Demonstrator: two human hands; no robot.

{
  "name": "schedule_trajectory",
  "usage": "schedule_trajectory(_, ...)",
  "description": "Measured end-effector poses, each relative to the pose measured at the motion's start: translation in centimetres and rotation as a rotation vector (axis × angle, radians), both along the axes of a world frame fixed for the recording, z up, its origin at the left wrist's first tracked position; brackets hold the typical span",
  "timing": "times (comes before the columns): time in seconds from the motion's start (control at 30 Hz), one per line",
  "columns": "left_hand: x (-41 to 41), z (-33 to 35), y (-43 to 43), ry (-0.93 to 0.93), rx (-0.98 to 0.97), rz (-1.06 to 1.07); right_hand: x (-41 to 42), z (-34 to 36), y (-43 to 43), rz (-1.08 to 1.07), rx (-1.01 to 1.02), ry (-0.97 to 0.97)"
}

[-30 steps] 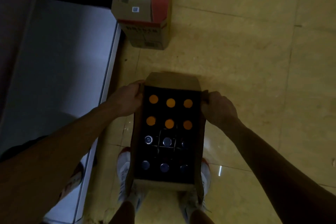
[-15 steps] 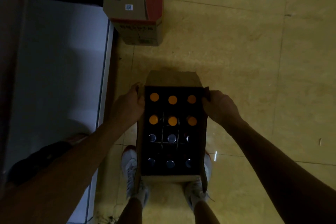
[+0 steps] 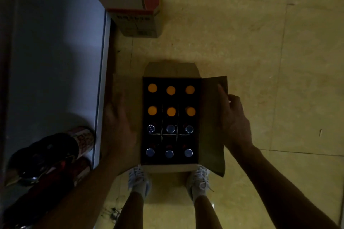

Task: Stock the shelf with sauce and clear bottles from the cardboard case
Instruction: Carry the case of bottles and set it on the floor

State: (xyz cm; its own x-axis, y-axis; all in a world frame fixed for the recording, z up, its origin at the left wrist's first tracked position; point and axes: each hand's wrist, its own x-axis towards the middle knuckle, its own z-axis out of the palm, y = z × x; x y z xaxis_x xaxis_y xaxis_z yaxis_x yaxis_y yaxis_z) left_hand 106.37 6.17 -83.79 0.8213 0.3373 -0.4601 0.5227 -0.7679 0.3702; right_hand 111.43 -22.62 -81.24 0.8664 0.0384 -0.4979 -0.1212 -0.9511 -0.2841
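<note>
You stand over the open cardboard case (image 3: 171, 168) on the tiled floor (image 3: 260, 52), your shoes (image 3: 139, 178) just at its near wall. Your left hand (image 3: 119, 130) lies flat, fingers straight, on the left flap (image 3: 130, 87). Your right hand (image 3: 234, 122) grips the outer edge of the right flap (image 3: 210, 135), thumb on its inner face. Inside, six orange-capped bottles (image 3: 170, 90) fill the far two rows and six silver-capped bottles (image 3: 170, 129) the near two. The shelf (image 3: 55, 61) runs along your left.

One head-worn view (wide-angle, its edges bowed) looks almost straight down from above at the floor (image 3: 242, 42). The case (image 3: 171, 168) sits centre, close by the feet (image 3: 138, 178); a shelf (image 3: 55, 61) fills the left.
</note>
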Motion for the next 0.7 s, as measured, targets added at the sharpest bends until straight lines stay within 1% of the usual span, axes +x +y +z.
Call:
schedule_trajectory(0.1, -2.6, -0.8, -1.0, 0.080, 0.109, -0.060, -2.5, -1.5, -0.3, 0.055, -0.105, 0.012)
schedule_trajectory(0.2, -3.0, -2.1, -1.1, 0.079, 0.214, -0.066, -3.9, -2.7, -0.1, 0.034, -0.124, 0.026)
schedule_trajectory(0.3, -2.9, -3.6, -0.8, 0.107, 0.238, -0.028, -4.5, -3.5, 0.0, -0.005, -0.128, 0.015)
schedule_trajectory(0.47, -2.5, -4.9, -2.7, 0.235, 0.028, 0.030, -4.8, -5.0, 0.3, -0.048, -0.157, 0.013)
schedule_trajectory(0.57, -2.7, -5.5, -4.0, 0.194, -0.089, 0.133, -5.1, -5.6, 0.5, -0.070, -0.153, 0.060)
schedule_trajectory(0.63, -2.9, -6.1, -4.4, 0.195, -0.088, 0.209, -5.7, -6.0, 1.1, -0.066, -0.104, 0.129)
schedule_trajectory(0.7, -3.1, -6.4, -4.5, 0.231, -0.078, 0.252, -6.9, -6.6, 2.0, -0.122, 0.025, 0.245)
